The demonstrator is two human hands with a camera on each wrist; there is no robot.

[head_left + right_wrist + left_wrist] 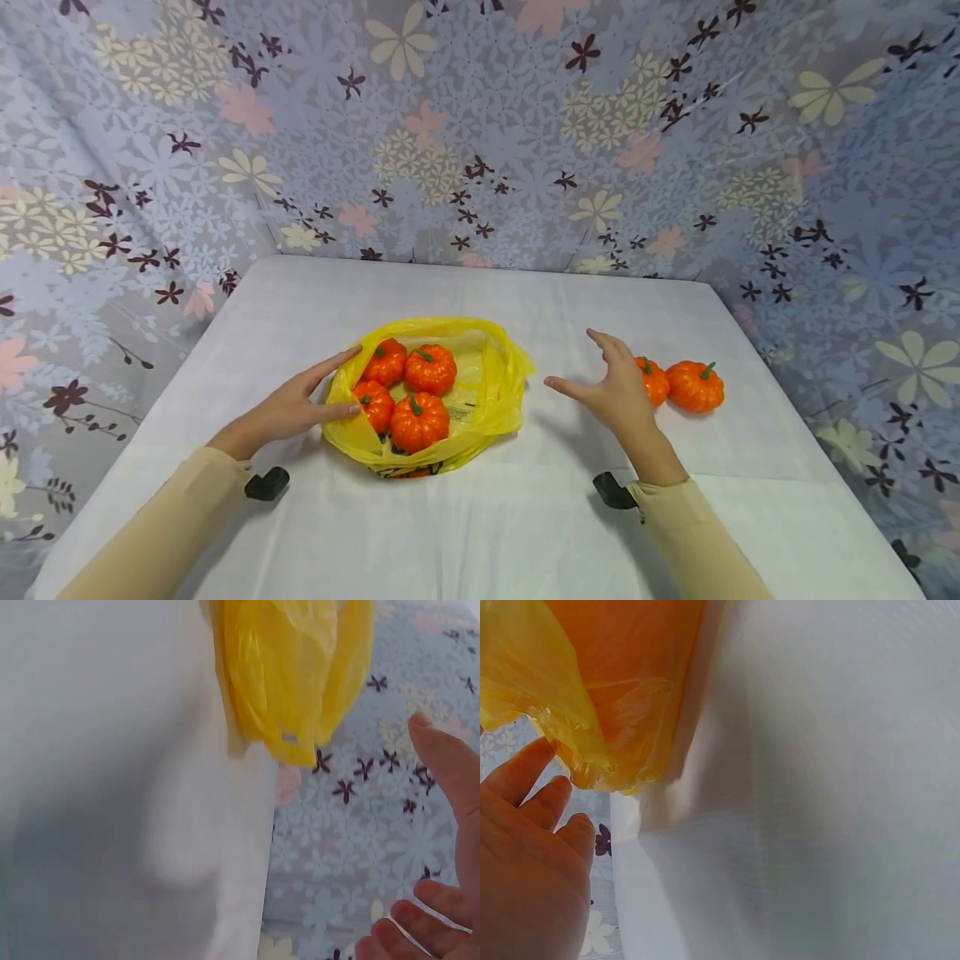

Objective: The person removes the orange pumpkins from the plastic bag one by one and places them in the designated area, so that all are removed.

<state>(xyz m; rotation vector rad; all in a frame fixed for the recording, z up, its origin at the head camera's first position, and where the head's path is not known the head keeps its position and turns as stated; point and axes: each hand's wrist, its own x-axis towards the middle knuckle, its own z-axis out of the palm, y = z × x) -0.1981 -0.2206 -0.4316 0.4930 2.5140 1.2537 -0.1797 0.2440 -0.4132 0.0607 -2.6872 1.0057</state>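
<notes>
A yellow plastic bag (495,392) stands on the table with its mouth open upward. Several small orange pumpkins (420,422) with green stems lie inside, towards its left. My left hand (288,408) touches the bag's left rim, fingers nearly straight and thumb reaching over the rim beside a pumpkin. In the left wrist view its fingertips (544,754) meet the bag's crumpled edge. To the right of the bag, my right hand (615,392) hovers with thumb and fingers spread, holding nothing. Just beyond it are two more pumpkins (696,387), one partly hidden by the hand.
A white cloth covers the table (480,542). Floral fabric (480,167) hangs behind and along both sides. A small black device sits at each wrist, the left one (267,483) and the right one (613,492).
</notes>
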